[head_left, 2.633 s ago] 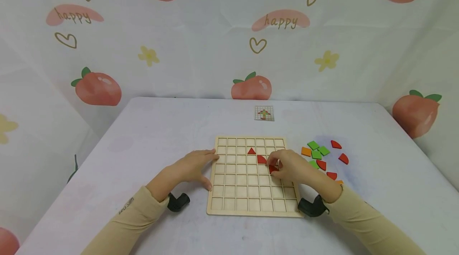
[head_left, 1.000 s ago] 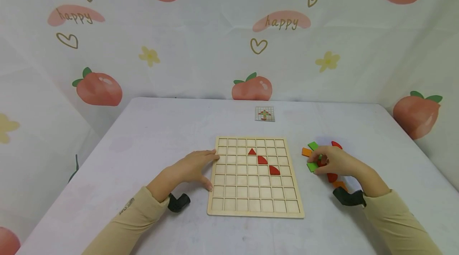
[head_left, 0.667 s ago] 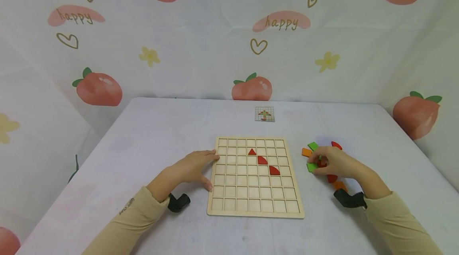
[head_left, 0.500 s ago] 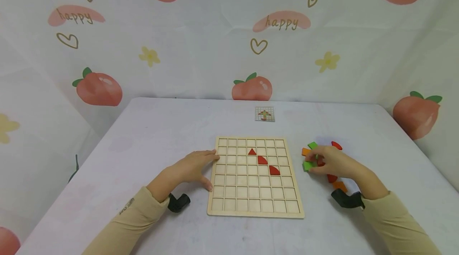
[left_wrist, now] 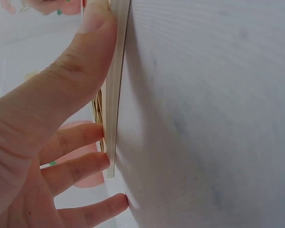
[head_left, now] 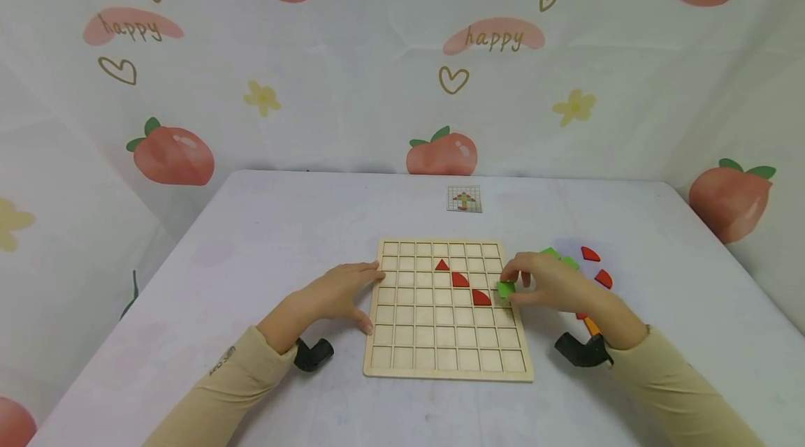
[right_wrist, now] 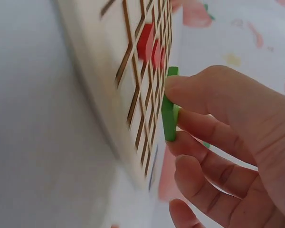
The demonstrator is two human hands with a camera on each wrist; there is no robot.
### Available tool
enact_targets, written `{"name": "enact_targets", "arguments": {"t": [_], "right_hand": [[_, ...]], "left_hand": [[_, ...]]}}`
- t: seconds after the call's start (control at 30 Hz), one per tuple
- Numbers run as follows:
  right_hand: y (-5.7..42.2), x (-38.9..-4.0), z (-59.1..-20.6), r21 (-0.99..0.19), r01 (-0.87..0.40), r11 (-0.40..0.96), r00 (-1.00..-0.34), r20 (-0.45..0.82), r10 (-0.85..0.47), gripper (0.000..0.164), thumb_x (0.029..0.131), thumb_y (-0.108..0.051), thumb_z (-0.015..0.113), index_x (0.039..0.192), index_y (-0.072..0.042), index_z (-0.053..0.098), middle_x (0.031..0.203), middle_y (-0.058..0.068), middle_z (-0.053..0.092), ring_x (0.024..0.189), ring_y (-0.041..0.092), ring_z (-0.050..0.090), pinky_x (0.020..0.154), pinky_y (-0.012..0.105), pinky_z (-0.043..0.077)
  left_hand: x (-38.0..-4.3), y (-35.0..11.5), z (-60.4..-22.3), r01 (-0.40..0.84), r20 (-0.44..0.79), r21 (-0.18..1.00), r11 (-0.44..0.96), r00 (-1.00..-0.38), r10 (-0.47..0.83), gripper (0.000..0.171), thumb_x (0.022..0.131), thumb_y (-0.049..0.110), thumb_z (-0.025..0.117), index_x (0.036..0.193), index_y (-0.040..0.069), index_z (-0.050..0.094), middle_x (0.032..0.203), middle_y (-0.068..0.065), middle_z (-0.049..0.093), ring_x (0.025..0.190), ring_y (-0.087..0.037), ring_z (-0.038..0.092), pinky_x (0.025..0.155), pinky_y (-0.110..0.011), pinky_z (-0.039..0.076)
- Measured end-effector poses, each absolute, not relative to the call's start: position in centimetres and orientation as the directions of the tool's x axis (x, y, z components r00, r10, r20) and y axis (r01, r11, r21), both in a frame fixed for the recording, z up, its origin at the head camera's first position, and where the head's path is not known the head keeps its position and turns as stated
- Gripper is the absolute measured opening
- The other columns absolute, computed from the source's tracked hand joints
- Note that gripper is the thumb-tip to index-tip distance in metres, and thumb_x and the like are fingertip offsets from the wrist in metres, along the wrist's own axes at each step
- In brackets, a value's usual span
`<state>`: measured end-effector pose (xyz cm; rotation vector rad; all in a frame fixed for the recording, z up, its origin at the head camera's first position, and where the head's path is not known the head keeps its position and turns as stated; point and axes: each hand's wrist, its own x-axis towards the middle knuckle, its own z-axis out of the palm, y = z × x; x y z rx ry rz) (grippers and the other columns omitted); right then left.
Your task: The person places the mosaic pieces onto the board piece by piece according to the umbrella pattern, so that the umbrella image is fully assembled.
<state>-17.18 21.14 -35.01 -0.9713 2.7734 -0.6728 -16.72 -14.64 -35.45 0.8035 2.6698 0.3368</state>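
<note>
A square wooden grid board (head_left: 424,339) lies on the table. My left hand (head_left: 333,293) rests against its left edge, thumb and fingers spread along the rim, as the left wrist view also has it. Between thumb and fingers my right hand (head_left: 553,283) pinches a green square tile (head_left: 506,290). That tile hovers over the board's right side, right of the lower red quarter-circle tile (head_left: 481,298); in the right wrist view the tile (right_wrist: 169,123) stands clear of the grid. Another red quarter-circle (head_left: 460,280) and a red triangle tile (head_left: 442,265) sit in cells farther up.
Right of the board lie loose tiles, partly hidden by my right hand: green ones (head_left: 570,262), red quarter-circles (head_left: 590,253) and an orange one (head_left: 592,326). Behind the board is a small printed card (head_left: 464,199) with a coloured grid pattern.
My right hand set a red quarter-circle in its cell, moved to the loose tiles, picked up the green tile and carried it left over the board. The left hand stayed put.
</note>
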Motion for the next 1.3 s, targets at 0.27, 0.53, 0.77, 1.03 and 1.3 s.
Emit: {"name": "enact_targets", "arguments": {"t": [0.27,0.53,0.77,1.03,1.3], "right_hand": [[17.9,-17.0,-35.0,-0.422,-0.573,0.702,-0.771,-0.012,-0.637,0.014,0.078,-0.018,0.074,0.09,-0.015,0.066,0.084,-0.009,0.062,0.072,0.005,0.05,0.06,0.015,0.045],[15.7,-17.1,-35.4,-0.391,-0.592,0.705,-0.765,-0.005,-0.644,0.015,0.077,-0.019,0.075,0.089,-0.013,0.068,0.081,-0.007,0.06,0.069,0.005,0.048,0.058,0.015,0.043],[14.9,-17.0,-35.8,-0.332,-0.602,0.726,-0.772,0.01,-0.635,0.015,0.077,-0.022,0.076,0.089,-0.014,0.07,0.081,-0.007,0.062,0.068,0.004,0.047,0.059,0.014,0.043],[14.5,-17.0,-35.9,-0.329,-0.601,0.729,-0.774,0.01,-0.633,0.017,0.078,-0.02,0.075,0.091,-0.011,0.07,0.082,-0.004,0.063,0.068,0.004,0.048,0.061,0.017,0.044],[14.3,-16.8,-36.0,-0.324,-0.59,0.74,-0.785,0.017,-0.619,0.016,0.077,-0.02,0.075,0.09,-0.012,0.07,0.081,-0.005,0.063,0.068,0.004,0.047,0.06,0.017,0.043]], "left_hand": [[-16.8,-14.6,-35.5,0.488,-0.247,0.32,0.812,-0.784,0.569,0.089,0.065,0.035,0.082,0.137,0.001,0.043,0.148,-0.019,0.036,0.136,-0.036,0.036,0.113,-0.05,0.031],[-16.8,-14.7,-35.5,0.492,-0.242,0.32,0.81,-0.784,0.572,0.089,0.064,0.035,0.082,0.137,0.0,0.044,0.148,-0.019,0.037,0.136,-0.036,0.036,0.113,-0.05,0.031],[-16.8,-14.7,-35.5,0.491,-0.241,0.32,0.81,-0.785,0.571,0.09,0.064,0.035,0.083,0.136,0.0,0.044,0.148,-0.019,0.037,0.136,-0.036,0.036,0.112,-0.051,0.031],[-16.7,-14.6,-35.3,0.48,-0.252,0.316,0.818,-0.789,0.56,0.09,0.064,0.035,0.083,0.137,0.001,0.043,0.148,-0.018,0.036,0.136,-0.035,0.036,0.113,-0.05,0.031],[-16.7,-14.5,-35.2,0.481,-0.25,0.312,0.819,-0.79,0.56,0.089,0.064,0.034,0.083,0.137,0.001,0.044,0.148,-0.018,0.037,0.136,-0.035,0.036,0.113,-0.049,0.031]]}}
